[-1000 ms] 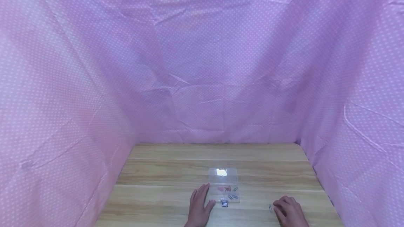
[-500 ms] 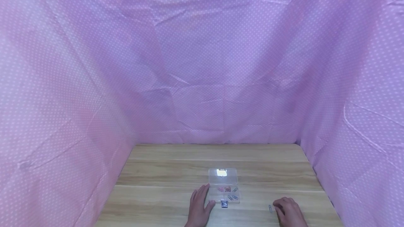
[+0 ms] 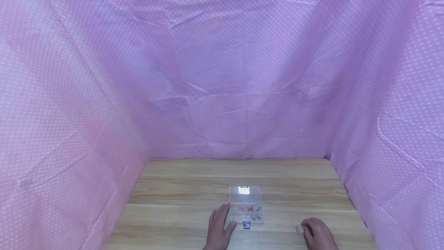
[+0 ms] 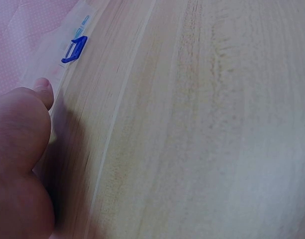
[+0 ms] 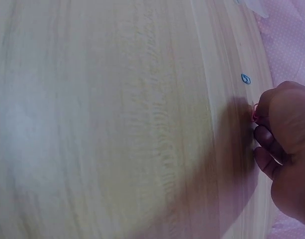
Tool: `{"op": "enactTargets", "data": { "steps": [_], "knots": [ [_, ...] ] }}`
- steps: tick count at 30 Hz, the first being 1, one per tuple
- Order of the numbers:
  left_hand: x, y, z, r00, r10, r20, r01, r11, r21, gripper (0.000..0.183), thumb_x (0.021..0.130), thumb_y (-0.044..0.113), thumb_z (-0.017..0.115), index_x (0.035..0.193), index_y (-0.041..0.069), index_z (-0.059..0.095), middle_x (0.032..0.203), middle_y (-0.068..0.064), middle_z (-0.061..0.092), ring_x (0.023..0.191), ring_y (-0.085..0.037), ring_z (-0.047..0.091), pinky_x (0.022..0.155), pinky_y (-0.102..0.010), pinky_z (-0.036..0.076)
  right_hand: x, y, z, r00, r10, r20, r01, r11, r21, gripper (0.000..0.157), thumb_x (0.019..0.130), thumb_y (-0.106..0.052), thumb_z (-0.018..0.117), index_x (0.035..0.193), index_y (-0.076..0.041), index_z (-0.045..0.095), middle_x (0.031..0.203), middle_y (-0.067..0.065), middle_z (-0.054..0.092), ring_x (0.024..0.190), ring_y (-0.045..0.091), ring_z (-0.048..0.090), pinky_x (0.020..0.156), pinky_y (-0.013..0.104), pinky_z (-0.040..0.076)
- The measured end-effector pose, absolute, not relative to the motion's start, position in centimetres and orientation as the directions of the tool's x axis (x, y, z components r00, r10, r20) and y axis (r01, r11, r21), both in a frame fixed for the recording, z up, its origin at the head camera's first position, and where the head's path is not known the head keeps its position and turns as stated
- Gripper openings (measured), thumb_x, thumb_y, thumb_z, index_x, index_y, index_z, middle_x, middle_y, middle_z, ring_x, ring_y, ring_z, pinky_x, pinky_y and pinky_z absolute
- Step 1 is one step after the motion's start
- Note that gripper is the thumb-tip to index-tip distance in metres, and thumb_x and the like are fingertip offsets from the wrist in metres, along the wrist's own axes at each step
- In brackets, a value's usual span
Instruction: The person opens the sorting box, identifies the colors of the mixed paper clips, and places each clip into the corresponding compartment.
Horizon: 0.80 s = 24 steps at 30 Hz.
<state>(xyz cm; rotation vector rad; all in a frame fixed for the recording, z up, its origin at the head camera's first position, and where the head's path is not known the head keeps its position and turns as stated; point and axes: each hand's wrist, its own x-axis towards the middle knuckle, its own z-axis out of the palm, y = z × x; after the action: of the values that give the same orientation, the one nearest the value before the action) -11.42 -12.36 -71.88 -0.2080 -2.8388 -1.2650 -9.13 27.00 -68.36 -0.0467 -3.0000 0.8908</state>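
Note:
A clear plastic box (image 3: 237, 217) with compartments lies with its lid (image 3: 253, 199) folded back. Inside are pink clips (image 3: 242, 208), red clips (image 3: 250, 208), a greenish clip (image 3: 258, 209) and blue-grey paper clips (image 3: 258, 217). My left hand (image 3: 217, 228) rests along the box's left side, fingers fairly straight, with the thumb at the near corner beside the blue latch (image 4: 75, 49). Over to the right, my right hand (image 3: 318, 233) pinches a pinkish-red paper clip (image 5: 254, 113), mostly hidden by the fingers. A blue paper clip (image 5: 246, 78) lies on the table just left of those fingertips.
The wood-grain table (image 3: 180, 188) carries the box near its front middle. Pink dotted cloth (image 3: 215, 119) hangs behind the table and along both sides.
My right hand has shifted very slightly, its fingertips drawing a little away from the blue paper clip on the table. The left hand and the box stay put.

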Motion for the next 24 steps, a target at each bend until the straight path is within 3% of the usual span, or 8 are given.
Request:
{"op": "enactTargets", "data": {
  "steps": [4,11,13,19,24],
  "knots": [
    [-11.4,-12.3,-71.8,-0.992,0.112,0.065,0.123,0.659,0.742,0.07,0.106,0.039,0.075,0.168,0.014,0.052,0.17,-0.013,0.059,0.162,-0.041,0.05,0.138,-0.055,0.014,-9.1,27.0,-68.4,-0.998,0.061,0.002,0.048,0.805,-0.591,0.016,0.095,-0.003,0.081,0.103,-0.018,0.081,0.101,-0.005,0.08,0.09,0.004,0.069,0.08,0.024,0.064],
    [-11.3,-12.4,-72.0,-0.989,0.11,0.103,0.15,0.668,0.729,0.069,0.107,0.04,0.074,0.167,0.014,0.053,0.169,-0.013,0.061,0.161,-0.041,0.051,0.137,-0.046,0.014,-9.2,25.5,-69.2,-0.928,0.063,0.366,-0.186,0.773,-0.607,0.03,0.079,0.007,0.093,0.091,-0.019,0.083,0.09,-0.008,0.081,0.084,-0.006,0.068,0.075,0.013,0.058],
    [-11.3,-12.4,-72.0,-0.989,0.111,0.096,0.146,0.666,0.732,0.069,0.107,0.04,0.074,0.167,0.014,0.052,0.169,-0.013,0.06,0.161,-0.041,0.051,0.137,-0.047,0.014,-9.4,24.8,-69.1,-0.917,0.066,0.394,-0.217,0.746,-0.63,0.03,0.079,0.007,0.093,0.091,-0.018,0.083,0.088,-0.01,0.081,0.082,-0.008,0.067,0.072,0.012,0.057],
    [-11.3,-12.4,-72.0,-0.991,0.111,0.068,0.125,0.653,0.747,0.071,0.107,0.043,0.074,0.168,0.016,0.051,0.171,-0.011,0.058,0.163,-0.04,0.048,0.137,-0.057,0.015,-10.2,22.7,-67.5,-0.97,0.101,0.223,-0.109,0.637,-0.763,0.02,0.09,-0.001,0.089,0.1,-0.016,0.085,0.089,-0.012,0.079,0.08,-0.01,0.06,0.07,0.019,0.06],
    [-11.3,-12.3,-71.9,-0.991,0.112,0.068,0.125,0.65,0.75,0.071,0.107,0.045,0.073,0.169,0.015,0.051,0.171,-0.011,0.058,0.163,-0.04,0.048,0.138,-0.062,0.016,-11.1,21.0,-66.5,-0.988,0.093,0.127,-0.05,0.581,-0.813,0.016,0.093,-0.003,0.088,0.104,-0.014,0.085,0.092,-0.009,0.08,0.082,-0.008,0.062,0.073,0.018,0.059]
  ]
}}
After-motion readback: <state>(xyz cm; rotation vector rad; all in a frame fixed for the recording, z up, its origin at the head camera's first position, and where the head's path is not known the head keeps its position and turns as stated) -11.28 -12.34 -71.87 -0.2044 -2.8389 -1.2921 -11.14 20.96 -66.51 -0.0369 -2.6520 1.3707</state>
